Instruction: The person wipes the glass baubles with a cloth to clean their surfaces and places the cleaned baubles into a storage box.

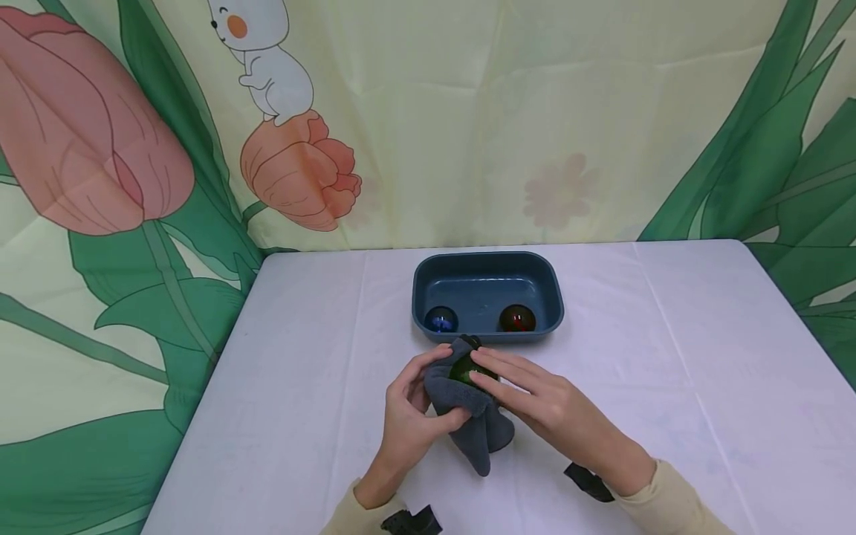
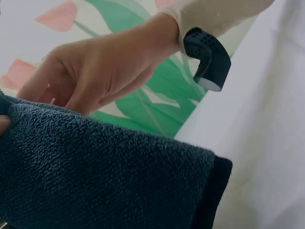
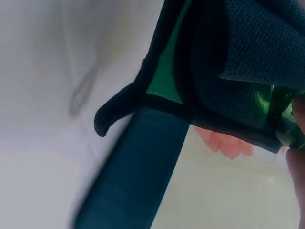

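In the head view, a green glass ball [image 1: 464, 369] sits in a fold of a grey-blue terry cloth [image 1: 476, 401], in front of the tray. My left hand [image 1: 414, 412] grips the cloth from the left, thumb on the near side and fingers at the far side. On the right, my right hand [image 1: 548, 401] holds the ball with its fingertips; its thumb is hidden in the head view. The right wrist view shows fingertips [image 3: 298, 167] at the green glass. A dark-edged flap of cloth [image 2: 119, 167] hangs across the left wrist view.
Just beyond the hands stands a dark blue rectangular tray [image 1: 488, 259]. Inside it lie a blue glass ball [image 1: 441, 319] at the left and a dark red one [image 1: 517, 318] at the right. A white cloth covers the table [image 1: 301, 357]; a printed curtain [image 1: 435, 134] hangs behind.
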